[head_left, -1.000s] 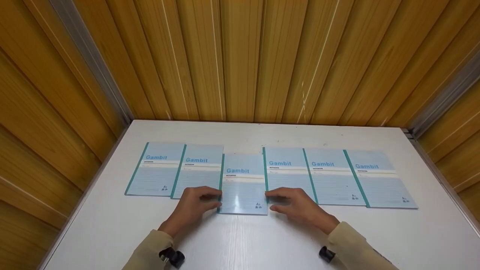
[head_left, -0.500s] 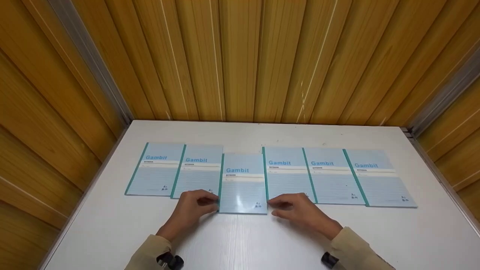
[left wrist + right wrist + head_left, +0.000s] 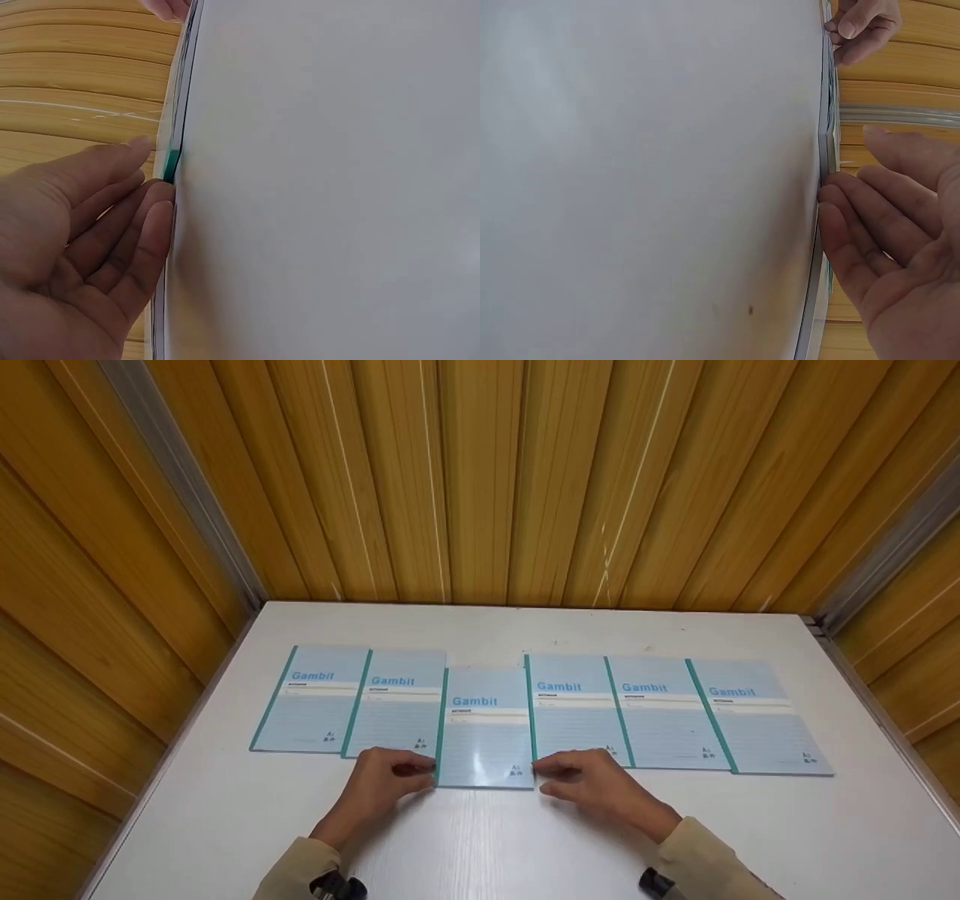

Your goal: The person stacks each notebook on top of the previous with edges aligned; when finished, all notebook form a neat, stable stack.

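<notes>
A light-blue "Gambit" notebook (image 3: 480, 742) with a green spine lies flat in the middle of the row, a little nearer the front than the others. My left hand (image 3: 381, 780) is at its spine side, fingertips right at the lower part of the green edge (image 3: 172, 163). On the opposite side, my right hand (image 3: 600, 781) has its fingertips at the notebook's lower right edge. Both hands have relaxed, slightly bent fingers, and neither wraps round the cover. The wrist views show the fingers low beside the notebook's corners, close to the tabletop.
Two matching notebooks, the outer one (image 3: 307, 712) and the inner one (image 3: 397, 705), lie to the left. Three more lie to the right: the nearest (image 3: 574, 716), the middle one (image 3: 664, 727) and the outermost (image 3: 761, 735). The white table (image 3: 480, 847) backs onto a wood-patterned wall (image 3: 480, 487).
Both hands have slid slightly toward the front along the middle notebook's sides, mostly in the first half second. The notebooks have stayed practically where they were.
</notes>
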### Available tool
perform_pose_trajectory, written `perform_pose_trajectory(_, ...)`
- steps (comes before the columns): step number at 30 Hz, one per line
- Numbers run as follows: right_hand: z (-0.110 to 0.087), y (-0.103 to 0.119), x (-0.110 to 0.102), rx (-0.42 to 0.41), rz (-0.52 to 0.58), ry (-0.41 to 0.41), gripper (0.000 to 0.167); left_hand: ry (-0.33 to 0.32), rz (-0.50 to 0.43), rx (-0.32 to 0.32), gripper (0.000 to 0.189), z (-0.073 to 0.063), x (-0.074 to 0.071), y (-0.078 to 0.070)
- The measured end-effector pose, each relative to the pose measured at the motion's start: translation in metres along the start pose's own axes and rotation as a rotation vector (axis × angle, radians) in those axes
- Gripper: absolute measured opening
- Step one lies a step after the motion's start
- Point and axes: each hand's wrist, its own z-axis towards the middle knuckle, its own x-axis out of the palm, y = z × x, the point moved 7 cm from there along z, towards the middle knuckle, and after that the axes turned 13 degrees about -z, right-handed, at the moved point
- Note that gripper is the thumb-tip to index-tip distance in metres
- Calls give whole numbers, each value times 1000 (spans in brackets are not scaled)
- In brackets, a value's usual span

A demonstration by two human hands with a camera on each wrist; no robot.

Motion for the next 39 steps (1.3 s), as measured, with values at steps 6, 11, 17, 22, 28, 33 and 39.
perform_pose_trajectory(6,0,1,0,4,-3,-10,32,-23,-20,-21,19,-2,2,1)
perform_pose_trajectory(11,-1,4,-1,-34,17,-28,32,-52,-78,-39,18,-4,4,2)
perform_pose_trajectory(17,-2,5,0,-46,47,-24,32,-153,-216,-117,23,-9,2,7)
perform_pose_trajectory(22,-1,3,0,-32,83,-13,32,-252,-358,-187,25,-13,3,12)
perform_pose_trajectory(28,0,-1,4,1,103,-6,32,-288,-421,-244,33,-14,7,13)
perform_pose_trajectory(33,-1,-5,5,17,88,-12,32,-252,-418,-270,36,-10,11,14)
perform_pose_trajectory(39,-2,-6,4,21,98,-26,33,-174,-467,-266,40,-6,15,12)
